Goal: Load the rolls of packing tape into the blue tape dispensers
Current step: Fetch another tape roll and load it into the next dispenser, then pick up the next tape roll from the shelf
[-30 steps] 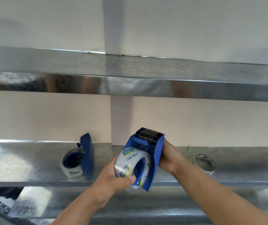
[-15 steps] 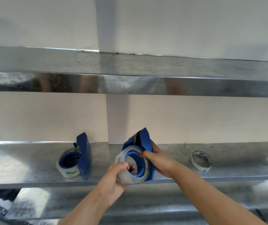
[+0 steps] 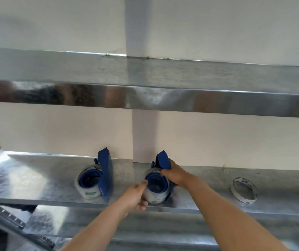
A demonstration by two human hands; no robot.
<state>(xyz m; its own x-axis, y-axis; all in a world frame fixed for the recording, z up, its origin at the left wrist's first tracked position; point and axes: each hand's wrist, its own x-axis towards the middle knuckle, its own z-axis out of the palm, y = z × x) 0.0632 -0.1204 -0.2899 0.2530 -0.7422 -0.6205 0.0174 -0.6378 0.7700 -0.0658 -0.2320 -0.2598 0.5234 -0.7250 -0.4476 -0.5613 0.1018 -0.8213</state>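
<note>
Resting on the metal shelf (image 3: 36, 180) at about six o'clock, the dispenser (image 3: 163, 161) was clasped by the right hand (image 3: 174, 173) while the left hand (image 3: 136, 195) pinched its tape roll (image 3: 155, 195), which could slip off the hub if released unseated.

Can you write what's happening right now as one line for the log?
left hand on tape roll | right hand on blue dispenser | on shelf
</note>
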